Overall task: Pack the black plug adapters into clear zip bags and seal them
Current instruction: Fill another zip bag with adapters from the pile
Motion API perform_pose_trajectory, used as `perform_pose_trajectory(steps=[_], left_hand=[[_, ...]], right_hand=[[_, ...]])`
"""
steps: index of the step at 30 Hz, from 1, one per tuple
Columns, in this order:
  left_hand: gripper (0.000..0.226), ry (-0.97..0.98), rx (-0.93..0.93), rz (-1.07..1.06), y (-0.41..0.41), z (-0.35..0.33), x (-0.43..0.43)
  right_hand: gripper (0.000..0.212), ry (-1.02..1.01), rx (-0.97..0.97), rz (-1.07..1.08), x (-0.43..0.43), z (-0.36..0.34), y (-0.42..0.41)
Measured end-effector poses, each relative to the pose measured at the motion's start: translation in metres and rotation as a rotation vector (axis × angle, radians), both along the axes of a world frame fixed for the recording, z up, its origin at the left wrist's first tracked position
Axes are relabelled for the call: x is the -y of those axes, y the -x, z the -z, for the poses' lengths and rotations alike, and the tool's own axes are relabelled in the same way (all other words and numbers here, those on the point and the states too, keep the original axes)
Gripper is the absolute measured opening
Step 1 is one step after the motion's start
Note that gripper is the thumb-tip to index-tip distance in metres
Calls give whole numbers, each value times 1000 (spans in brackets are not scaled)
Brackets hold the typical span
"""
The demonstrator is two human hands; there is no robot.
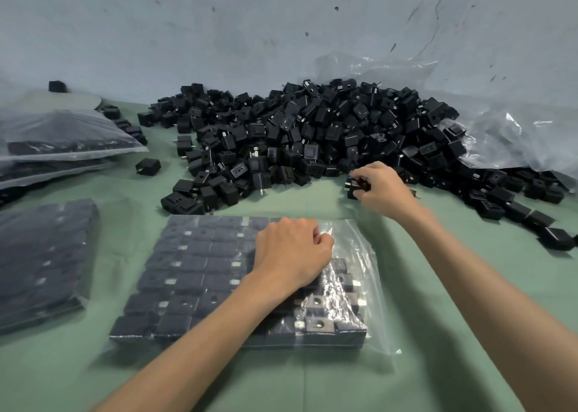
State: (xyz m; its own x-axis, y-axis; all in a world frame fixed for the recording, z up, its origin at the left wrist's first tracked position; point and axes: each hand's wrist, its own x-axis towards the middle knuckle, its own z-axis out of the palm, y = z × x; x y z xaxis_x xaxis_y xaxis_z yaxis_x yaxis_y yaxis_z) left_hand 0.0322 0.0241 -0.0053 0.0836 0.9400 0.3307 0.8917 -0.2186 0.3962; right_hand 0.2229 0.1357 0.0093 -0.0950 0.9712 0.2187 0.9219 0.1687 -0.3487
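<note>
Head: adapter pile (312,136) beyond zip bag (194,274)

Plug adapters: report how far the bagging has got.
Done: a filled bag lies at the left, with stacked bags behind it; seals cannot be made out. In hand: the left hand grips the part-filled zip bag while the right hand pinches an adapter at the pile. Left: that large pile, then sealing.
</note>
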Motion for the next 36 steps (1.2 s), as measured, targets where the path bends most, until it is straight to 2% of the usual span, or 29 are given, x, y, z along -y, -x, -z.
perform_pose_trajectory(steps=[3, 7, 11, 13, 17, 21, 25, 31, 36], left_hand=[[34, -12, 2, 6, 0, 1, 1], [34, -10, 5, 12, 0, 1, 1], [35, -3, 3, 7, -1, 1, 0], [34, -5, 0, 10, -1, 1, 0], [35, -23, -6, 5, -1, 1, 1], [35, -24, -19, 9, -1, 1, 1], [34, -23, -29, -1, -2, 0, 1], [33, -15, -32, -8, 0, -1, 2], [34, -14, -31, -5, 0, 0, 1]], right_hand=[[42, -41, 130, 32, -8, 13, 4], [35, -212, 108, 90, -1, 22, 12], [31, -252, 95, 83, 7, 25, 9], [28, -272, 29, 91, 11, 26, 6], [22, -330, -329, 151, 28, 32, 1], [30, -236, -446, 260, 44, 38, -9], [14, -192, -583, 316, 57, 41, -15], [15, -100, -557, 276, 66, 34, -32], [28, 123, -608, 153, 70, 25, -52]])
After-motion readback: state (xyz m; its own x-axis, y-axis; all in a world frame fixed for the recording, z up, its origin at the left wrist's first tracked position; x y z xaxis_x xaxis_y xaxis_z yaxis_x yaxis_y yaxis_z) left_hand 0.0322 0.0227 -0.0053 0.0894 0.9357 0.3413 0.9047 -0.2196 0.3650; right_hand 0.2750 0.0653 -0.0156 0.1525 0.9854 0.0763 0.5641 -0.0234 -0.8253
